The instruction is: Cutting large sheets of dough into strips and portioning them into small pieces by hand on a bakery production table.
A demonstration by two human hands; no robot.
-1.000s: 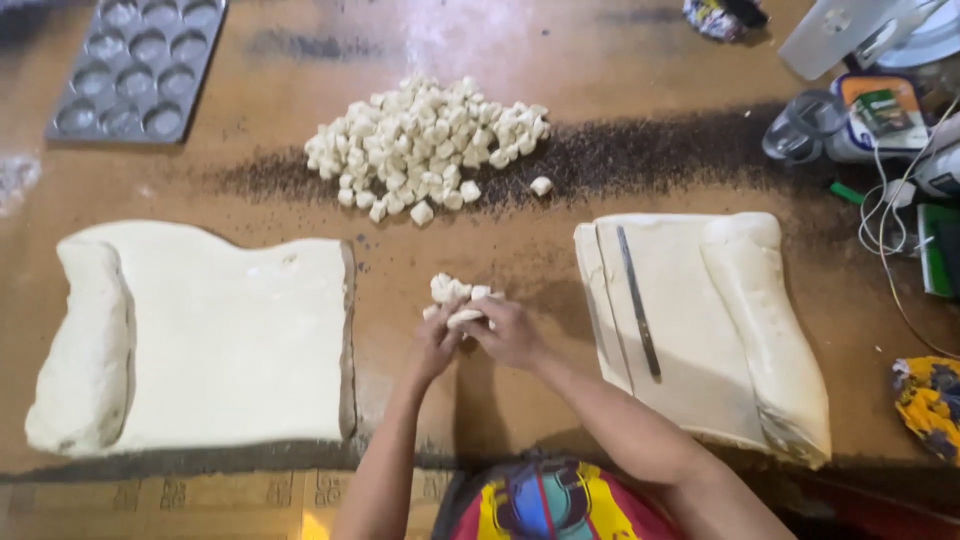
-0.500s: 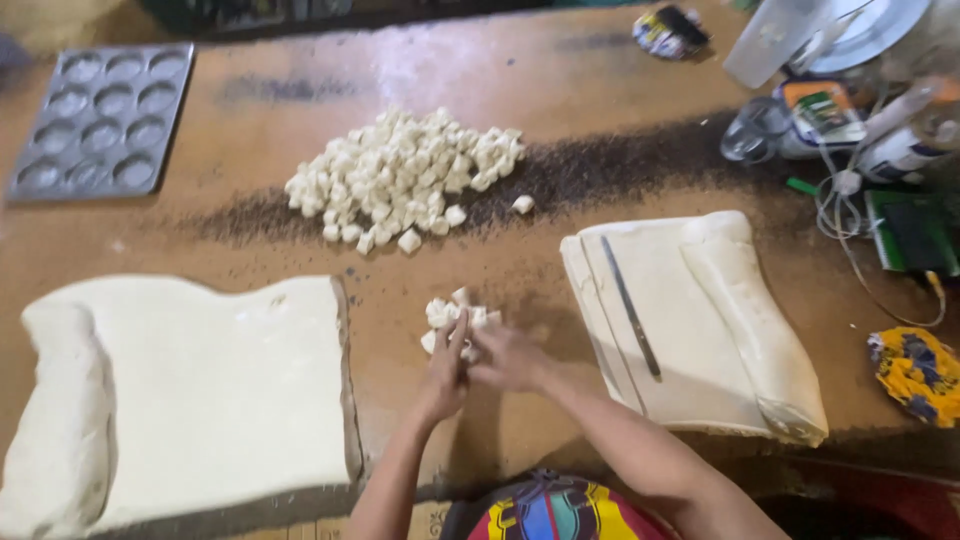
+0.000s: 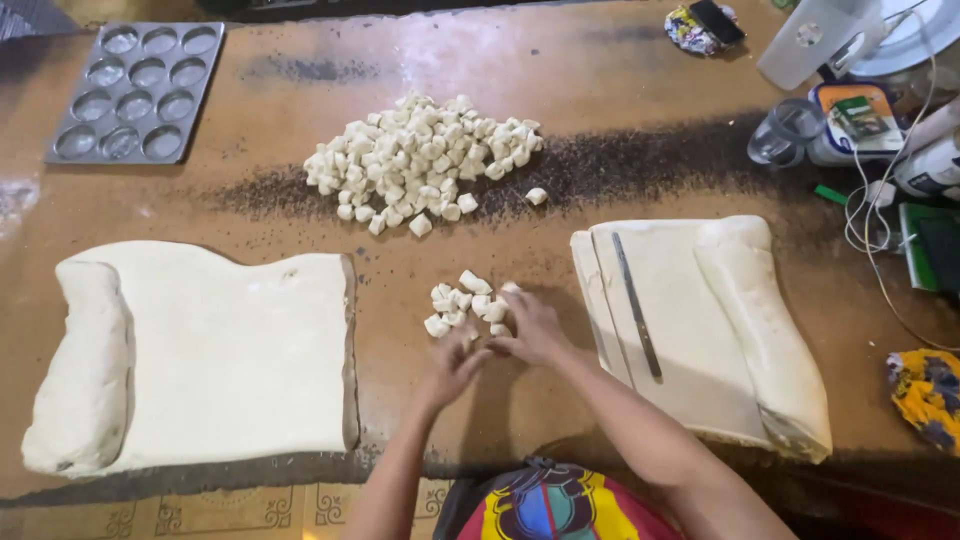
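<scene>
My left hand (image 3: 455, 365) and my right hand (image 3: 530, 325) rest on the brown table, fingers around a small cluster of cut dough cubes (image 3: 462, 302). The fingertips touch the near cubes; whether any cube is gripped is unclear. Farther back lies a large heap of dough cubes (image 3: 420, 155). A wide flat dough sheet (image 3: 220, 355) lies to the left, its left edge rolled. To the right lies a second dough sheet (image 3: 715, 330) with a long thin knife (image 3: 637, 305) on it.
A metal muffin tray (image 3: 135, 90) sits at the back left. Jars, a cup (image 3: 785, 135), cables and boxes crowd the back right. A yellow patterned cloth (image 3: 925, 395) lies at the right edge. Dark scorched streaks cross the table.
Both hands stayed at the small cluster, shifting slightly and pushing the cubes together. The camera view tilted down and to the right.
</scene>
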